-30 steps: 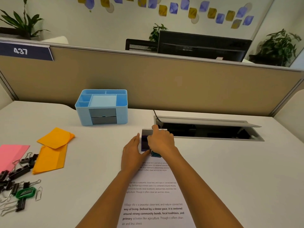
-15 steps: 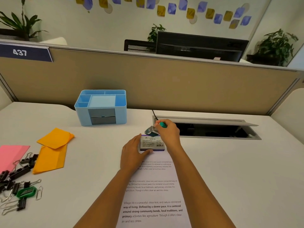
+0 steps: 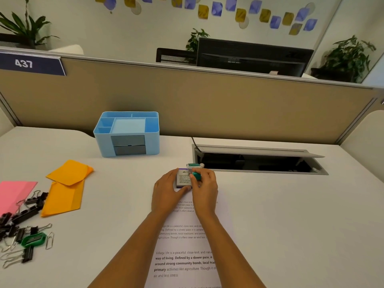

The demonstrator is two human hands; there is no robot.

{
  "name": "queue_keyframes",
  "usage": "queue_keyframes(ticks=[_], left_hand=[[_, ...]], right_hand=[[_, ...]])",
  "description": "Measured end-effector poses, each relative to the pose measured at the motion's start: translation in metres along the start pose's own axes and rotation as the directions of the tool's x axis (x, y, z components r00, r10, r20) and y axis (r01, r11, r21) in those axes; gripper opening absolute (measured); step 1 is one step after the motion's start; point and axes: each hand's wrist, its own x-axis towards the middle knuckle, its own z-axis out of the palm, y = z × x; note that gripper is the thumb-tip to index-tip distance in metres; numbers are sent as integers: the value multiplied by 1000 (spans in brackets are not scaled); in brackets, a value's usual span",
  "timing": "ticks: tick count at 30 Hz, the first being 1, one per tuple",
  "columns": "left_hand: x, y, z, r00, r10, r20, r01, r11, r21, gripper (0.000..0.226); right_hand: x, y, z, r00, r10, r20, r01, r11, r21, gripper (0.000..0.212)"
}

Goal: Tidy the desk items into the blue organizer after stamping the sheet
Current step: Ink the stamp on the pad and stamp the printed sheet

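The left hand [image 3: 167,190] grips a small labelled box [image 3: 183,179] between thumb and fingers at the sheet's [image 3: 187,260] top edge, probably steadying it so it cannot slide. The right hand [image 3: 205,187] pinches a green-knobbed stamp [image 3: 196,176] in curled fingers, right against the box; whether to ink it or stow it cannot be told. The organizer [image 3: 126,142] stands well apart, rear left. Clips [image 3: 22,231] and orange notes [image 3: 66,188] lie unsorted at the left, so tidying looks unstarted.

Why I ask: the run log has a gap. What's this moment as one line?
left hand: holds small box | right hand: pinches green stamp beside box | sheet: on desk | clips, orange papers: outside blue organizer
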Motion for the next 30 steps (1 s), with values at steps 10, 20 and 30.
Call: queue_keyframes(ticks=[10, 20, 30], left_hand=[[1, -1, 1, 1000, 4, -4, -4, 1000, 13, 72], [0, 3, -2, 1000, -10, 24, 10, 1000, 24, 74], [0, 7, -5, 995, 27, 96, -47, 976, 210, 68]], right_hand=[[-6, 9, 4, 999, -34, 31, 38, 994, -107, 39], [-9, 12, 11, 997, -71, 6, 71, 987, -147, 35], [-8, 9, 7, 999, -38, 23, 42, 976, -213, 34]])
